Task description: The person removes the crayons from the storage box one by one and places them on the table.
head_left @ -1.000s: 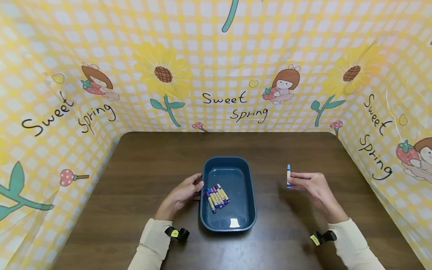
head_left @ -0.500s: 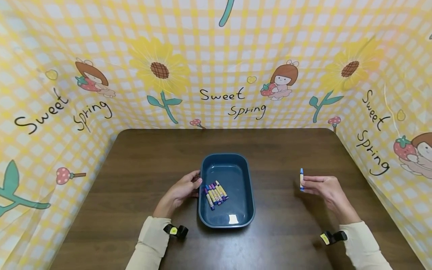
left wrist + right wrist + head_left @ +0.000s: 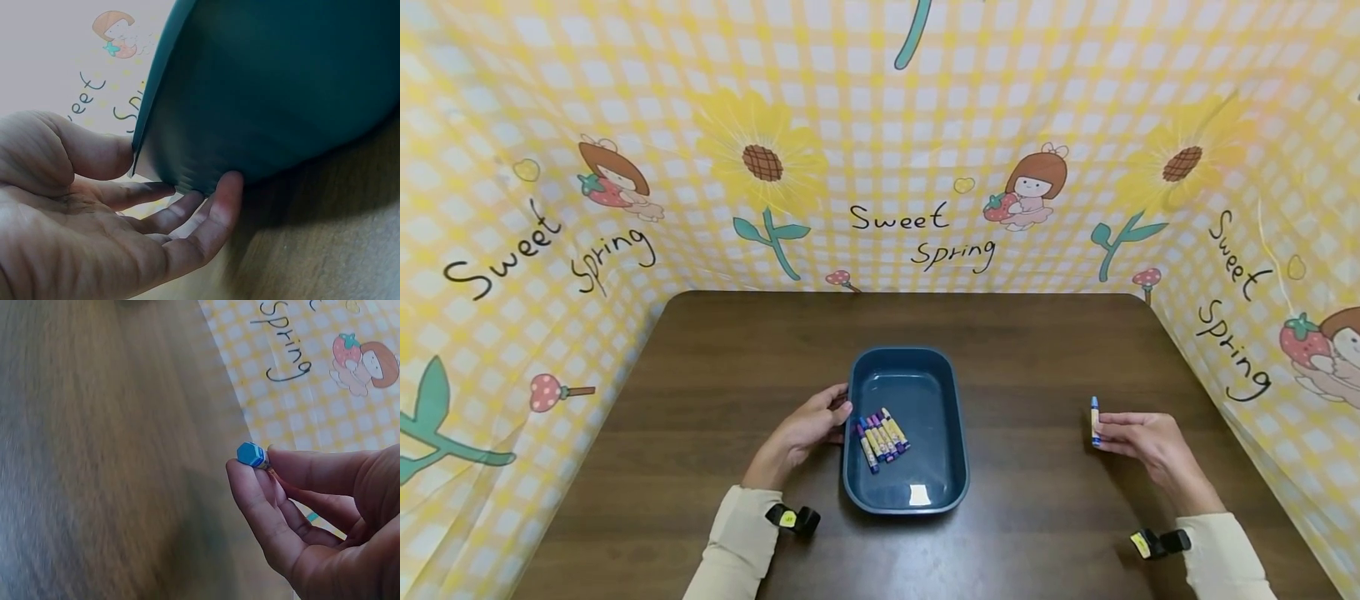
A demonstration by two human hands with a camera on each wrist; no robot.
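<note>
**Blue crayon [image 3: 1095,422] in my right hand [image 3: 1153,442], tray [image 3: 925,442] in my left hand [image 3: 803,427]**

My right hand is out to the right, well apart from the tray, with the blue crayon pinched between thumb and fingertips. Only the crayon's thickness separates them. It stands roughly upright, blue at both ends with a pale wrapper between. From my right wrist I see one flat, six-sided blue end poking just past my fingers. I cannot tell how high it is above the surface [image 3: 1015,517].

My left hand has the tray by its left side: thumb against the rim, fingers bent below it at the outer wall, partly spread. How firmly it grips, I cannot tell.

The tray is dark blue with rounded corners, and its long sides run away from me on the brown surface. Inside, near the left wall, a bunch of crayons [image 3: 882,437] lies side by side at a slant. They have yellow wrappers and mostly purple and blue ends, with one pale tip at the right. A bright patch of light shines on the tray's floor at my end.

My sleeves [image 3: 741,533] are cream. Beyond the surface hangs a yellow checked cloth [image 3: 895,125] with sunflowers and the words "Sweet Spring".
</note>
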